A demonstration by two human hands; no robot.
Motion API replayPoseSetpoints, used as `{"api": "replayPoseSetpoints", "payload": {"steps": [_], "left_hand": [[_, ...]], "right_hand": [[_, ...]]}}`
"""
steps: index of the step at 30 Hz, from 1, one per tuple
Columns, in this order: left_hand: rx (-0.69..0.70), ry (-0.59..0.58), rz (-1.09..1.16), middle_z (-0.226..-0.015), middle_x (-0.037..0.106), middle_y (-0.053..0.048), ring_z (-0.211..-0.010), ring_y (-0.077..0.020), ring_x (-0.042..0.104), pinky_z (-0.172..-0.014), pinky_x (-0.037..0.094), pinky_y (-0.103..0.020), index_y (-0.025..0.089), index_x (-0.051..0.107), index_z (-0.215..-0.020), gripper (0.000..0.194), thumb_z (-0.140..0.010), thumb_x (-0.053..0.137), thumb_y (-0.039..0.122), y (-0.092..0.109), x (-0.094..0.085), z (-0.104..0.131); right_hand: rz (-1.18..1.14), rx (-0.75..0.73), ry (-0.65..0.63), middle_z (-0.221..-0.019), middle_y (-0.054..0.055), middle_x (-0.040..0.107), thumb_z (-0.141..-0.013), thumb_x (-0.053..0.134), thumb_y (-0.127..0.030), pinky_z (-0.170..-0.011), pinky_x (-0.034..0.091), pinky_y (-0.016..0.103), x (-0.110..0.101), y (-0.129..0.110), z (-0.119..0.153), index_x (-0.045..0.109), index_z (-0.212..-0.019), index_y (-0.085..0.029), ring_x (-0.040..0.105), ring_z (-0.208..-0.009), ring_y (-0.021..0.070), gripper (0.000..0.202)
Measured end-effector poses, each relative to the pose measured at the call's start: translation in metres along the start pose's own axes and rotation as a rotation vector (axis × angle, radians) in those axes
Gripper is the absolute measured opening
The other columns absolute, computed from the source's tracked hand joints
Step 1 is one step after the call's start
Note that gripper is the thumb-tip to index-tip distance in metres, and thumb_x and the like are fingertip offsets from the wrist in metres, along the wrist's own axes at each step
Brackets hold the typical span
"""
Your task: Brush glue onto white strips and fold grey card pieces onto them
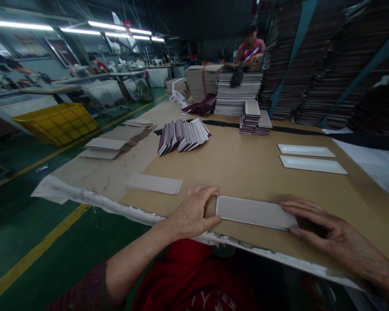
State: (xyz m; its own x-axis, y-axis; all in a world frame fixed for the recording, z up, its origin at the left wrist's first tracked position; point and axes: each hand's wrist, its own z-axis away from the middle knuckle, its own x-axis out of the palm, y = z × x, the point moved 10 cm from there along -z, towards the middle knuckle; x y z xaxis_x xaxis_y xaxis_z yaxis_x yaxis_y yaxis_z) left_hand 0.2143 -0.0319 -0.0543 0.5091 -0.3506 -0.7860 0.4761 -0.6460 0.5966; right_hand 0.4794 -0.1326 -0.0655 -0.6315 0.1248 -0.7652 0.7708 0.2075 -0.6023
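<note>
A long, narrow grey board with a thin pale rim lies flat at the table's near edge. My left hand holds its left end, fingers at the far corner and thumb at the near one. At the opposite end, my right hand spans the board's width, fingertips on the far edge and thumb by the near edge. Left of my hands lie a couple of plain grey card strips. Two white strips with dark edges, an upper one and a lower one, rest to the right.
Fanned dark-red-and-white pieces lie mid-table, with grey cards to their left. Small stacks and a taller stack stand behind. High strapped piles rise at right. A co-worker is beyond; a yellow bin is on the floor.
</note>
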Motion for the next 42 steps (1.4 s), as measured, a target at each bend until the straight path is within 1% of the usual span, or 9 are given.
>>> {"api": "replayPoseSetpoints", "payload": {"steps": [5,10,16,20,26,29,32,38,42], "left_hand": [[0.025,0.005,0.010,-0.131,0.062,-0.010,-0.123,-0.0305,0.053,-0.109,0.039,-0.053,0.021,0.049,-0.132,0.063,-0.075,0.075,0.024,0.004,-0.002,-0.001],[0.040,-0.009,0.002,-0.127,0.064,-0.010,-0.120,-0.0306,0.054,-0.107,0.040,-0.052,0.021,0.051,-0.131,0.059,-0.077,0.074,0.029,0.006,-0.002,-0.001],[0.082,-0.001,-0.006,-0.126,0.065,-0.011,-0.119,-0.0305,0.054,-0.104,0.040,-0.054,0.019,0.052,-0.133,0.052,-0.086,0.068,0.034,0.006,0.000,-0.001],[0.094,0.007,-0.015,-0.126,0.065,-0.011,-0.118,-0.0309,0.054,-0.103,0.041,-0.053,0.019,0.052,-0.133,0.049,-0.088,0.066,0.035,0.005,0.001,-0.001],[0.094,0.010,-0.026,-0.126,0.066,-0.010,-0.119,-0.0311,0.055,-0.102,0.041,-0.053,0.021,0.055,-0.132,0.048,-0.087,0.066,0.035,0.007,0.000,-0.002],[0.119,-0.003,-0.036,-0.126,0.067,-0.008,-0.119,-0.0295,0.056,-0.102,0.040,-0.051,0.023,0.060,-0.126,0.039,-0.089,0.066,0.035,0.009,0.001,-0.002],[0.133,-0.010,-0.054,-0.127,0.066,-0.007,-0.119,-0.0281,0.055,-0.102,0.040,-0.051,0.024,0.064,-0.121,0.032,-0.091,0.066,0.034,0.009,0.002,-0.002],[0.130,-0.014,-0.078,-0.126,0.066,-0.007,-0.119,-0.0283,0.055,-0.102,0.040,-0.052,0.024,0.064,-0.121,0.031,-0.091,0.064,0.031,0.010,0.001,-0.004],[0.126,-0.017,-0.084,-0.125,0.067,-0.006,-0.118,-0.0282,0.055,-0.102,0.041,-0.053,0.025,0.064,-0.120,0.030,-0.091,0.064,0.030,0.011,0.002,-0.004]], "right_hand": [[0.015,-0.020,-0.003,-0.134,0.002,0.066,-0.090,0.068,-0.049,-0.109,0.048,0.055,0.000,-0.001,-0.001,0.069,-0.126,-0.037,0.059,-0.128,0.0269,0.038],[0.008,-0.025,-0.011,-0.134,0.003,0.066,-0.090,0.067,-0.050,-0.109,0.049,0.053,0.001,-0.002,-0.004,0.070,-0.125,-0.035,0.058,-0.128,0.0274,0.038],[0.006,-0.017,-0.037,-0.133,0.006,0.067,-0.089,0.067,-0.050,-0.109,0.047,0.057,0.005,-0.002,-0.006,0.071,-0.124,-0.032,0.058,-0.128,0.0293,0.040],[0.000,-0.018,-0.030,-0.132,0.006,0.067,-0.089,0.068,-0.051,-0.109,0.048,0.057,0.005,-0.003,-0.007,0.072,-0.122,-0.032,0.059,-0.127,0.0292,0.039],[-0.017,0.002,-0.030,-0.132,0.006,0.067,-0.088,0.069,-0.052,-0.110,0.046,0.058,0.006,0.001,-0.005,0.072,-0.123,-0.032,0.058,-0.128,0.0297,0.040],[-0.056,0.032,-0.037,-0.134,0.008,0.066,-0.087,0.069,-0.052,-0.111,0.044,0.059,0.008,0.003,-0.005,0.072,-0.123,-0.031,0.057,-0.129,0.0306,0.042],[-0.094,0.051,-0.045,-0.134,0.008,0.065,-0.088,0.070,-0.049,-0.112,0.043,0.059,0.007,0.000,-0.007,0.072,-0.123,-0.029,0.056,-0.130,0.0300,0.041],[-0.090,0.033,-0.042,-0.135,0.008,0.065,-0.091,0.068,-0.040,-0.113,0.041,0.060,0.007,-0.008,-0.007,0.070,-0.125,-0.028,0.055,-0.131,0.0272,0.036],[-0.037,-0.028,-0.027,-0.135,0.008,0.064,-0.093,0.065,-0.035,-0.111,0.043,0.061,0.007,-0.013,-0.005,0.067,-0.129,-0.028,0.055,-0.131,0.0269,0.037]]}}
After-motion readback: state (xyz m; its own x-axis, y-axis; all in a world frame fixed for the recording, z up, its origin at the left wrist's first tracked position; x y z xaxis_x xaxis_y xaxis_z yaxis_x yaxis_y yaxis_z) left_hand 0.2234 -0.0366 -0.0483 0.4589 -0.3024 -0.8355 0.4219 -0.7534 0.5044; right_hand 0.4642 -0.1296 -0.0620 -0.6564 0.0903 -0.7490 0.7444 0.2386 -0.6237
